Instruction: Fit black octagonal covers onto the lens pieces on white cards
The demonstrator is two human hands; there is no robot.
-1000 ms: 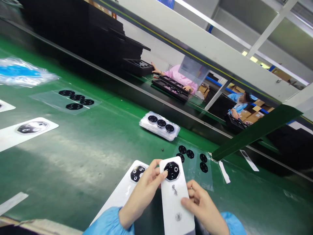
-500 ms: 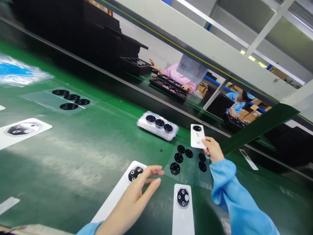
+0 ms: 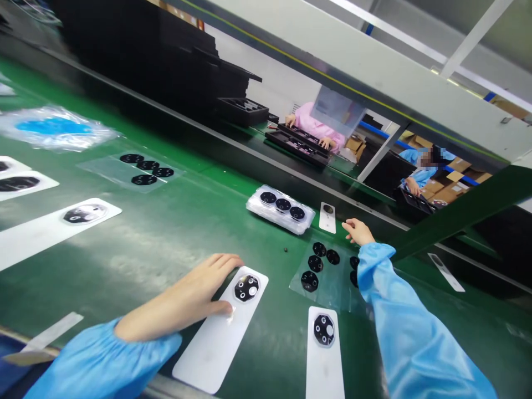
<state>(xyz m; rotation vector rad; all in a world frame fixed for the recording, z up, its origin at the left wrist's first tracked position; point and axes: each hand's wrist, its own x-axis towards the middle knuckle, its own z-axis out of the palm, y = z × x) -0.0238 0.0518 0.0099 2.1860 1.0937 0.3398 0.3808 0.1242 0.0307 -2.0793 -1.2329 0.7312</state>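
My left hand point(image 3: 198, 288) rests at a white phone back panel point(image 3: 216, 343) with a black octagonal camera cover. Its thumb lies on the panel's face, apart from the stretched fingers at the upper left edge. My right hand point(image 3: 358, 231) hangs with loosely bent, parted fingers and holds nothing. Just left of it, apart from the fingers, is a smaller-looking white panel point(image 3: 328, 220) by the back ledge. Below it, a clear film sheet point(image 3: 332, 288) bears several black camera covers point(image 3: 315, 263), some partly hidden by my right sleeve. Another white panel point(image 3: 324, 360) lies between my arms.
A plastic-wrapped stack of covers point(image 3: 280, 210) sits mid-bench. Further left are a film sheet with covers point(image 3: 144, 180), a bag with blue contents point(image 3: 54, 127) and another panel point(image 3: 89, 213). A green post point(image 3: 453, 213) slants at right. Two co-workers sit beyond the ledge.
My right hand has let go of the white panel, which now lies farther back. My left hand has moved left, onto the panel below it. The view has shifted slightly left.
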